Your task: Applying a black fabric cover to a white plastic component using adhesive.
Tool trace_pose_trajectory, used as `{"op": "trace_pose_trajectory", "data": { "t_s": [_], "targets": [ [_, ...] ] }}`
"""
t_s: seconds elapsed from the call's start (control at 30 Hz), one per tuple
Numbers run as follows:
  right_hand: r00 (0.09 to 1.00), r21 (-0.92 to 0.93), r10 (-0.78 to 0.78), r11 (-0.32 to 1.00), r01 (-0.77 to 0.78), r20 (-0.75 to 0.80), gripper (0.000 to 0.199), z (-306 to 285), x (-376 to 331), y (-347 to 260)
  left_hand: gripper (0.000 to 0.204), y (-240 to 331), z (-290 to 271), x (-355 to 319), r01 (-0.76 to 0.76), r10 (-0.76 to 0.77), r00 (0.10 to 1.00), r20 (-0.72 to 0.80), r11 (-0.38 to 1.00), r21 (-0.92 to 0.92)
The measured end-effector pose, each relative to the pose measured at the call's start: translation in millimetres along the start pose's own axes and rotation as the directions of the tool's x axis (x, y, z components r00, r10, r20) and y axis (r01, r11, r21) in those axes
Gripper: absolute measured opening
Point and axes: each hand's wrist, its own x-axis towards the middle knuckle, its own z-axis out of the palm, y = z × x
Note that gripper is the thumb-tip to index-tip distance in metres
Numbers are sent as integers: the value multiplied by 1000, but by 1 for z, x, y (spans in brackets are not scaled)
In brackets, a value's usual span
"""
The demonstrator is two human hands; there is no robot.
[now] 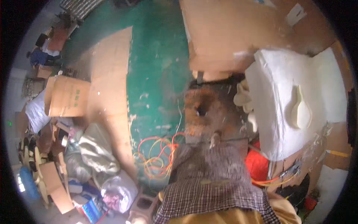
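Neither of my hands shows in the head view. A brown checked apron [209, 179] covers my lap, with mustard-coloured cloth [220, 217] below it. At the apron's far edge stands a small pale stub [215, 139], too blurred to name. Beyond it is a worn brown board [209, 112] with a dark hole. To the right, a cream spoon-shaped piece [302, 114] lies on a white-covered surface [274, 93]. Several similar cream pieces [243, 98] are heaped beside that surface's left side.
Orange and yellow hoses [158, 158] coil on the green floor [156, 86]. Cardboard sheets [110, 74] and a box [69, 96] are at left, near stuffed bags [97, 149]. A red thing [256, 164] sits right of my lap. A person [39, 56] is far left.
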Motion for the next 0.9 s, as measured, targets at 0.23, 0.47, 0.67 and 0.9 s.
{"op": "trace_pose_trajectory", "data": {
  "t_s": [0.23, 0.47, 0.67, 0.9],
  "targets": [
    [983, 36, -72, 997, 67, 169, 20, -53, -13, -3, 21, 43, 11, -33, 78, -72, 994, 80, 995, -69],
    [740, 486, -645, 592, 643, -192, 29, -226, -29, 20, 19, 163, 44, -4, -26, 59, 963, 264, 991, -128],
    [655, 681, -610, 245, 691, -446, 39, -253, -40, 3, 19, 266, 95, 31, -566, 472, 599, 647, 821, -75],
    [607, 538, -742, 400, 742, -285, 49, -216, 29, -1, 27, 332, 110, 44, -722, 410, 403, 819, 692, 9]
  ]
}}
